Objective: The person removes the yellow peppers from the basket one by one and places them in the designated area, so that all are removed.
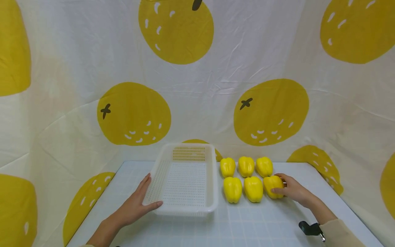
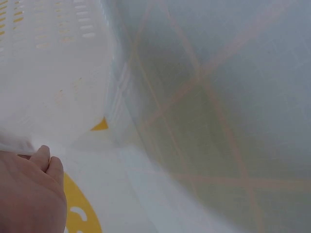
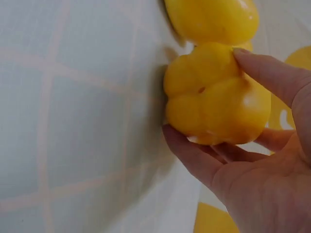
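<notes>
My right hand (image 1: 296,190) holds a yellow bell pepper (image 1: 273,187), the right one of the near row. In the right wrist view, the thumb lies on one side of this pepper (image 3: 214,97) and the fingers on the other, close to the tabletop. Two more bell peppers (image 1: 253,189) stand to its left, and a far row of three (image 1: 246,167) lies behind. At the left, my left hand (image 1: 131,207) grips the rim of a white perforated plastic basket (image 1: 212,185), thumb over the near left corner and fingers along the left side. No pepper shows inside the basket.
A table with a pale checked cover (image 1: 247,226) carries everything. Behind and beside it hangs a white cloth (image 1: 200,103) printed with large yellow fruit. A black device (image 1: 310,228) sits at the right wrist, by the sleeve.
</notes>
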Demonstrator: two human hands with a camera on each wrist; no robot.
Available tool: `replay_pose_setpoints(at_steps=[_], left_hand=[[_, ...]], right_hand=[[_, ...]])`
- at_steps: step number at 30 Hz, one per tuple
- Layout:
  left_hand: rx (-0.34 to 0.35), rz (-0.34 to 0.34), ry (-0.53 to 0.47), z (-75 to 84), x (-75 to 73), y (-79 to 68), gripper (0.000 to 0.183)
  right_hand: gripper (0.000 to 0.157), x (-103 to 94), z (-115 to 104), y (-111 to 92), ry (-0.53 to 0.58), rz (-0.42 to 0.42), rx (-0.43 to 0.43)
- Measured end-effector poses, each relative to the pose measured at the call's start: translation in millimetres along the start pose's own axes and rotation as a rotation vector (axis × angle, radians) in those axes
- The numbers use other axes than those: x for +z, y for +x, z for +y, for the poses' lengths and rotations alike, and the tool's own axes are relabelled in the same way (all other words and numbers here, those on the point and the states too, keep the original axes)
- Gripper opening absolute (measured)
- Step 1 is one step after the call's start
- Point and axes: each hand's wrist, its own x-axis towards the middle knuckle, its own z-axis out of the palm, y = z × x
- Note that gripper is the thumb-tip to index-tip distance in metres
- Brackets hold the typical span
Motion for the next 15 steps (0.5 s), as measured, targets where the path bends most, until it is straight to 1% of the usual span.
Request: replay_pose_setpoints(at_steps=[5,10,12,15], left_hand=[[0.000,-0.002,0.002,1.4,-1.3,1.1,0.116],[0.009,-0.008,-0.009,2.0,-0.2,1.7,0.116],[0.011,-0.010,-0.016,1.7,0.2,2.3,0.116],[0.020,-0.006,-0.026,0.3,0.0,3.3,0.113]], right_hand=[[0.095,0.2,4.5,1.2,0.001,-0.030,0.014],[0.101,-1.8,6.9,0.1,0.008,-0.070,0.055],[0.103,-2.8,6.1,-0.8,-0.015,-0.069,0.065],[0.103,-5.5,1.4,-4.7,-0.104,-0.032,0.051]])
